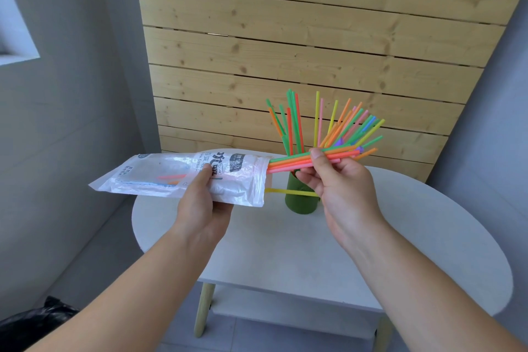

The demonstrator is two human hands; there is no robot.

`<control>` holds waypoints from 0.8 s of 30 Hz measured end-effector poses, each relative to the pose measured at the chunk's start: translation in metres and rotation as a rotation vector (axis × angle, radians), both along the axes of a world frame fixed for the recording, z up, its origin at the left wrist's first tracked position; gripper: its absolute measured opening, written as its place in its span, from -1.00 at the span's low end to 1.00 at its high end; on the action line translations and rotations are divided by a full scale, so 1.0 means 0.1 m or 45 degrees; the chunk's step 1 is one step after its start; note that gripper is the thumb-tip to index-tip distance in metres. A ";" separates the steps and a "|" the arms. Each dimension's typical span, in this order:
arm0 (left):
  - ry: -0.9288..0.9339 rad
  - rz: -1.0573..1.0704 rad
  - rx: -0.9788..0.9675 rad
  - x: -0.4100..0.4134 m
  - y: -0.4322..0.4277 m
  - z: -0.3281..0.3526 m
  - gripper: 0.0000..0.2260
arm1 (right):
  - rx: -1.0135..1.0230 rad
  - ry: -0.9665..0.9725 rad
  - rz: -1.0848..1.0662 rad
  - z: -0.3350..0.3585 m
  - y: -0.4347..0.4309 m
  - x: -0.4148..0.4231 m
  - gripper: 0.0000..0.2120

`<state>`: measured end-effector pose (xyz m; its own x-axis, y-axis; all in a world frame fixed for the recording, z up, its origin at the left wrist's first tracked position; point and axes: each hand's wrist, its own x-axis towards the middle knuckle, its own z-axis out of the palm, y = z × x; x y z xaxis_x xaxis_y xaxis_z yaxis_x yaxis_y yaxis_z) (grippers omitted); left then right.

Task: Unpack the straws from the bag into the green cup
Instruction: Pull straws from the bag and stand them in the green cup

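Observation:
My left hand (201, 203) holds a clear plastic straw bag (160, 173) level above the table's left side, its mouth pointing right. My right hand (335, 177) pinches a bundle of coloured straws (294, 161) that stick halfway out of the bag's mouth. One yellow straw (288, 192) hangs loose from the bag's lower edge, across the cup's front. The green cup (300, 200) stands on the table behind my right hand, holding several straws (328, 126) fanned upward. A few straws remain deep inside the bag.
The white oval table (285, 251) has pale wooden legs and a lower shelf. A slatted wooden panel (300, 51) stands right behind it, between grey walls. A black bag (34, 320) lies on the floor at lower left.

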<state>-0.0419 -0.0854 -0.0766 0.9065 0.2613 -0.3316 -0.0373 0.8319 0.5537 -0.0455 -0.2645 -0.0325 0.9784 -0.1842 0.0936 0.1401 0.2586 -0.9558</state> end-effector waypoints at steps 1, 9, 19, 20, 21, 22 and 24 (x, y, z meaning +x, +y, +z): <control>-0.002 0.003 -0.003 0.00 0.00 0.00 -0.87 | -0.004 -0.008 0.004 0.01 -0.02 0.01 -0.84; -0.029 0.014 -0.004 -0.02 0.00 -0.01 -0.90 | 0.030 0.010 -0.031 0.09 -0.18 0.09 -0.84; 0.025 0.041 -0.056 0.00 0.04 -0.04 -0.82 | 0.017 -0.019 -0.017 0.04 -0.30 0.13 -0.86; 0.029 0.038 -0.054 0.00 0.03 -0.03 -0.82 | 0.005 -0.026 -0.011 0.03 -0.30 0.13 -0.86; 0.035 0.036 -0.053 0.00 0.04 -0.03 -0.83 | -0.015 -0.034 -0.008 0.02 -0.30 0.13 -0.85; 0.039 0.032 -0.051 0.00 0.04 -0.04 -0.83 | -0.042 -0.042 -0.003 0.01 -0.31 0.13 -0.85; 0.052 0.024 -0.040 0.00 0.05 -0.05 -0.83 | -0.097 -0.058 0.020 -0.01 -0.30 0.13 -0.83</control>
